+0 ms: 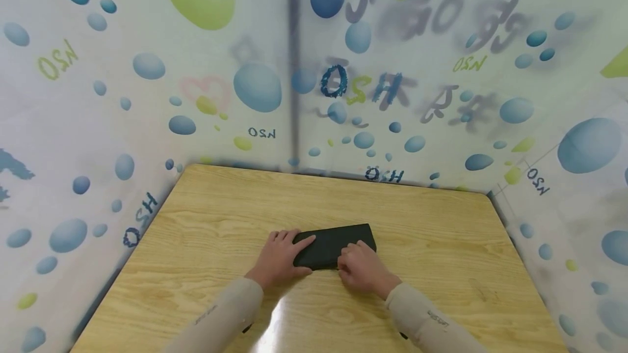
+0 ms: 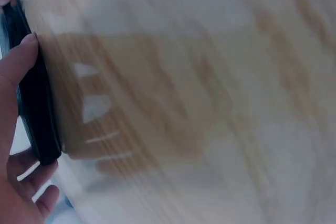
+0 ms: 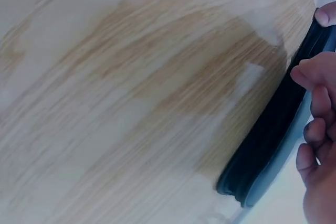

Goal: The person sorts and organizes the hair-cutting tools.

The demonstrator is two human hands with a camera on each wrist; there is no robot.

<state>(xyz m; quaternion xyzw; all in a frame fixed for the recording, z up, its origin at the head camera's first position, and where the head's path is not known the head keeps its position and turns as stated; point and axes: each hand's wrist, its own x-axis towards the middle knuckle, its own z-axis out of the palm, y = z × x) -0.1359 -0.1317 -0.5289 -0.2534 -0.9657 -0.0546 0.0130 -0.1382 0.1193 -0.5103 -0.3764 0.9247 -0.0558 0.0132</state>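
A black oblong case (image 1: pixel 327 245) lies flat near the middle of the wooden table, its long front edge facing me. At its left end my left hand (image 1: pixel 279 257) holds it, the thumb against the front edge and one finger across the top. The left wrist view shows that thumb on the dark side of the case (image 2: pixel 39 111), with other fingers around the end. My right hand (image 1: pixel 362 267), fingers curled, pinches at the front edge toward the right end. In the right wrist view a ridged seam runs along the case (image 3: pixel 262 142); what exactly the fingertips pinch is hidden.
The wooden table (image 1: pixel 422 222) reaches back to a wall (image 1: pixel 275 157) printed with blue and green bubbles and lettering. More printed wall stands at the left and right. Light glares off the tabletop between the forearms.
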